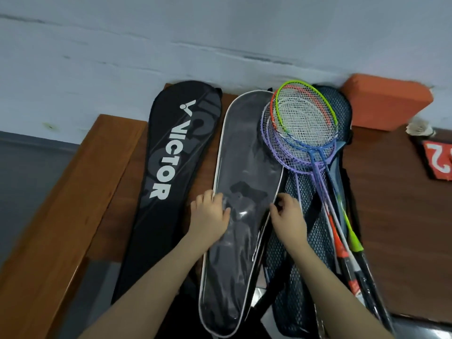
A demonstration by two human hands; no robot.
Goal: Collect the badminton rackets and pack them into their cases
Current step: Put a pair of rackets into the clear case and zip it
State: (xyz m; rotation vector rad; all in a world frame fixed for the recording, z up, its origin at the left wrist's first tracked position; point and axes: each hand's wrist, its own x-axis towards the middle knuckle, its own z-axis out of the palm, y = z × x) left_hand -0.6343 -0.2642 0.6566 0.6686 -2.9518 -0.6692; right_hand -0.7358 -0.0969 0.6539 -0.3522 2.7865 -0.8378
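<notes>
Laid lengthwise on a brown wooden table (391, 192), three cases side by side: black Victor case (168, 167) at left, grey transparent case (247, 152) in the middle, dark mesh case (305, 241) at right. Stacked on the mesh case, heads far and handles near, a bundle of rackets (305, 128) in green, orange, purple and blue, partly overlapping the grey case's far right edge; probably gathered there for easy reach, not yet packed. Left hand (210, 216) resting on the grey case's left edge, fingers loosely curled over the white piping, likely steadying it. Right hand (288, 216) at the right edge, fingertips apparently pinching the rim, seemingly seeking the opening. Beyond the table, a scuffed pale wall (171, 45); far right, an orange block (384, 101), a shuttlecock (418, 129), a red numbered card (437, 162).
</notes>
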